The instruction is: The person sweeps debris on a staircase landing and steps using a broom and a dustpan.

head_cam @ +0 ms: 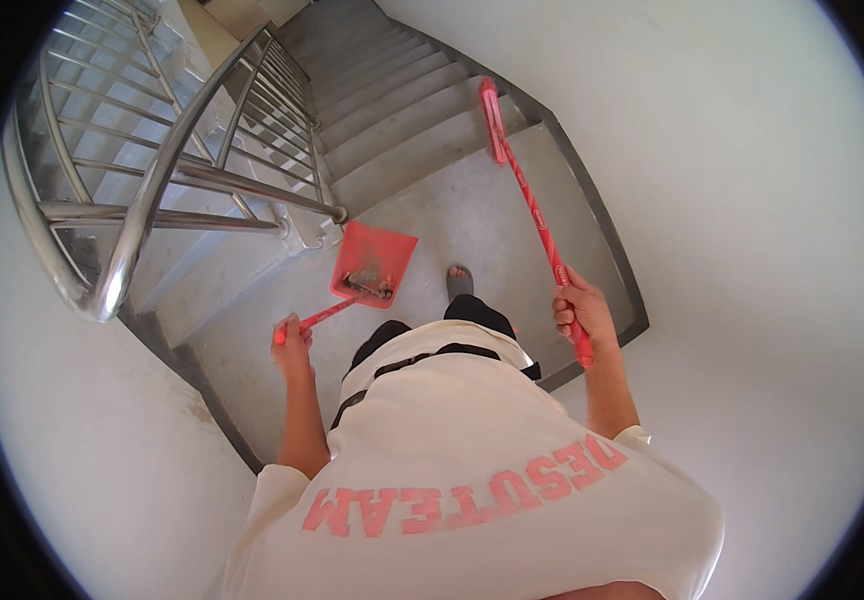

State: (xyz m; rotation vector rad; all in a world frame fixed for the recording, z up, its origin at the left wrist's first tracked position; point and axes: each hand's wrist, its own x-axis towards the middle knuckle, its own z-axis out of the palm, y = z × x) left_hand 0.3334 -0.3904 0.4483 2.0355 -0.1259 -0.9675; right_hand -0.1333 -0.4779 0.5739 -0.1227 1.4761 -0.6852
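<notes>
My left hand (294, 345) grips the end of the handle of a red long-handled dustpan (383, 251), whose pan lies over the landing floor beside the foot of the railing. Grey and brown debris (369, 283) sits in the pan near the handle side. On the right, my right hand (583, 306) is closed around the lower handle of a red broom (533, 202). The broom's head (492, 120) points away from me, near the edge between the landing and the stairs; whether its bristles touch the floor I cannot tell.
Grey concrete stairs (402, 105) run from the landing (432, 202) at the top. More steps (207, 274) lie on the left, beside a stainless steel railing (199, 127). A white wall (739, 187) with a dark skirting rises on the right. My foot in a grey sandal (460, 283) stands on the landing.
</notes>
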